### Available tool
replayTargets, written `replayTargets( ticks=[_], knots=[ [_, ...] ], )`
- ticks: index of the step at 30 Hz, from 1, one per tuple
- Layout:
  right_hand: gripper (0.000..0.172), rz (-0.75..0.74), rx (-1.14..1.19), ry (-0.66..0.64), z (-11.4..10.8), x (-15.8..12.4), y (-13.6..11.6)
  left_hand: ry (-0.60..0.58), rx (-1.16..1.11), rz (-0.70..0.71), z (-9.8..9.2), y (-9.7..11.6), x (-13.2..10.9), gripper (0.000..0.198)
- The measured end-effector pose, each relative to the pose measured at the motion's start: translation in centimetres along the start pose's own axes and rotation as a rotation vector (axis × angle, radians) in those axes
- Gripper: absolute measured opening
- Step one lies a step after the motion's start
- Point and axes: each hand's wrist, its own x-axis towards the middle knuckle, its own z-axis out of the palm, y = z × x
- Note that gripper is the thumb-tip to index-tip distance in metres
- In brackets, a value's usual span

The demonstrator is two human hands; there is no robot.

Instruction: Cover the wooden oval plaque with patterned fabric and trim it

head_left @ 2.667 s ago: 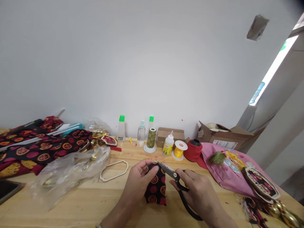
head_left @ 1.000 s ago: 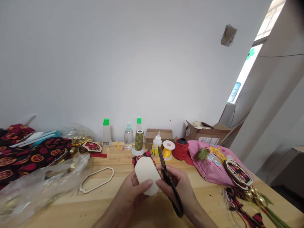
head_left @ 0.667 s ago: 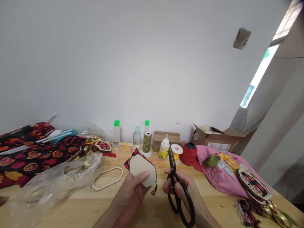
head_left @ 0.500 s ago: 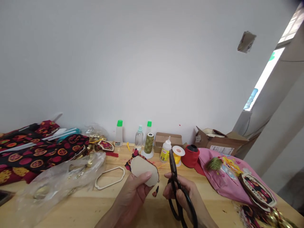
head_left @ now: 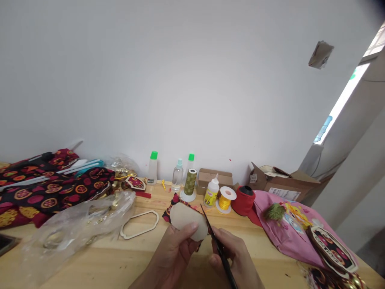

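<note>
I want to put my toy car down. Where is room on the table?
Bare wood shows on the table in front of the white frame, between the plastic bag and the left hand. Another patch sits between the right hand and the pink cloth. The back row of bottles and spools is crowded.

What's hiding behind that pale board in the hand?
Red and black cloth peeks out past the far left edge of the board, which the left hand holds. The board hides the rest.

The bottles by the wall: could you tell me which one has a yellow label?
The glue bottle beside the yellow spool; the other three look plain.
</note>
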Motion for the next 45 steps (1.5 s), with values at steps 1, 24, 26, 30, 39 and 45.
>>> replayTargets(
  ticks=[1, 24, 26, 30, 39, 45],
  knots=[
    [0.032, -0.011, -0.037, 0.014, 0.0, -0.02, -0.06, -0.004, -0.013, -0.002, -0.01, -0.08, -0.01, 0.02],
    [0.03, -0.187, -0.268, 0.123, -0.08, -0.14, -0.53, -0.054, -0.101, -0.075, 0.38, -0.19, -0.51, 0.032],
    [0.031, -0.209, -0.272, 0.138, 0.0, -0.11, -0.56, -0.055, -0.117, -0.077, 0.35, -0.22, -0.5, 0.03],
    [0.033, -0.251, -0.276, 0.181, 0.19, -0.06, -0.71, -0.047, -0.136, -0.093, 0.25, -0.29, -0.48, 0.025],
    [0.032, -0.314, -0.253, 0.219, 0.21, -0.11, -0.19, -0.114, -0.178, -0.103, -0.1, -0.32, -0.41, 0.013],
    [0.036, -0.335, -0.222, 0.204, 0.18, -0.26, 0.17, -0.154, -0.188, -0.125, -0.39, -0.27, -0.48, 0.014]
  ],
)
